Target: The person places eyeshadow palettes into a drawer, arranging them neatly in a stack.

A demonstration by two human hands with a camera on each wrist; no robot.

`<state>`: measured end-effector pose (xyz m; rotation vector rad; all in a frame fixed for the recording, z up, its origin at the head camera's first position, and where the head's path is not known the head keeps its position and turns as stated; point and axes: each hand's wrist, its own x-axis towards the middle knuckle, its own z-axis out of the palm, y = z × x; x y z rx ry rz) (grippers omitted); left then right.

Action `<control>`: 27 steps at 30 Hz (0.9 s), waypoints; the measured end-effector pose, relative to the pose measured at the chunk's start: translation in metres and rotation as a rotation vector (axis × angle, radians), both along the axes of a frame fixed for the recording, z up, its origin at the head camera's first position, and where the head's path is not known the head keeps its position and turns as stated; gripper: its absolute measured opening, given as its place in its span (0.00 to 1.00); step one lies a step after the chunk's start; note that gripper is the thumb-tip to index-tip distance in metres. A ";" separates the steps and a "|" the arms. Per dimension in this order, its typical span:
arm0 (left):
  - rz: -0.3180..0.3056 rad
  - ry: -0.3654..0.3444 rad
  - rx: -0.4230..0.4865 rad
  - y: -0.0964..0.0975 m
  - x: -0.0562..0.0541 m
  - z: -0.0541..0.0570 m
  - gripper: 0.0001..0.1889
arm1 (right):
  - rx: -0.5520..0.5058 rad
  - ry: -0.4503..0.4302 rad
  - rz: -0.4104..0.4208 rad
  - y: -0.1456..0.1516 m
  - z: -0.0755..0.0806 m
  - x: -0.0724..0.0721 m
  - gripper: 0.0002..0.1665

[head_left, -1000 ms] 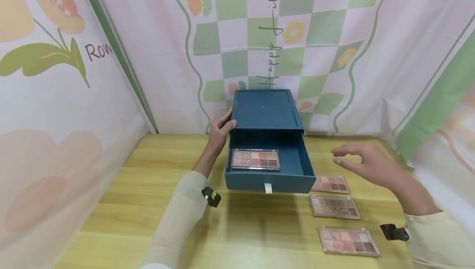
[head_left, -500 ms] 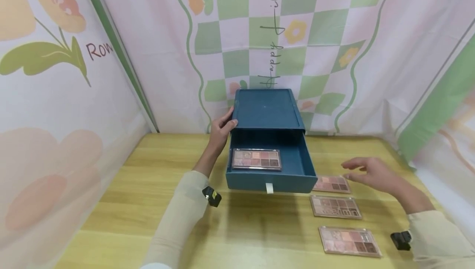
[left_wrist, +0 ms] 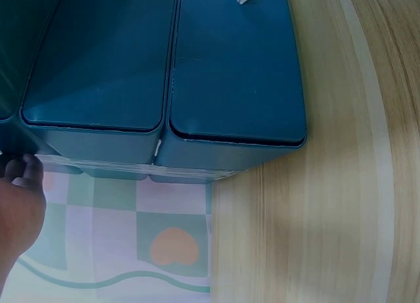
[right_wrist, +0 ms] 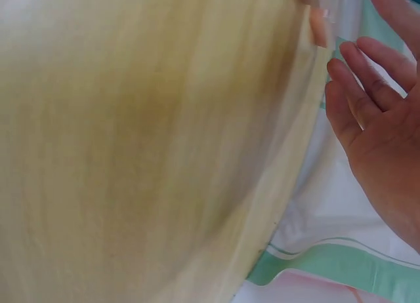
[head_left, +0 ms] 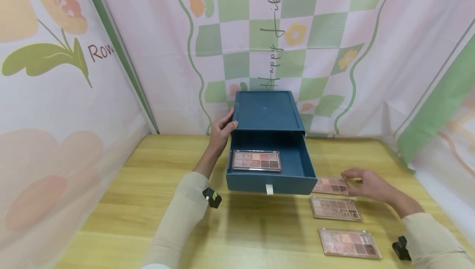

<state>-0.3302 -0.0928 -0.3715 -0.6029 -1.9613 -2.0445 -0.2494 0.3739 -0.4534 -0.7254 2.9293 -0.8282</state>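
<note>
The left hand (head_left: 221,133) grips the cabinet (head_left: 265,111), thumb at the top's front left corner, fingers back along its left side. The inner palette (head_left: 257,161) lies in the pulled-out drawer (head_left: 246,183), long axis left to right. The far palette (head_left: 328,185) lies flat on the table (head_left: 141,186), pointing likewise, its left end hidden by the drawer; the middle palette (head_left: 335,208) and near palette (head_left: 349,243) lie nearer. The right hand (head_left: 372,185), fingers extended and parted from the thumb, straddles the far palette's right end; whether they touch, I cannot tell.
</note>
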 end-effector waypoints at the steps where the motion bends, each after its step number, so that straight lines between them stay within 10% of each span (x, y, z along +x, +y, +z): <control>1: 0.001 -0.001 0.001 0.000 0.000 0.000 0.33 | -0.004 0.002 0.000 0.000 -0.002 0.000 0.39; 27: 0.002 -0.016 0.001 0.000 0.002 0.002 0.32 | 0.025 -0.105 -0.054 0.000 -0.013 -0.010 0.37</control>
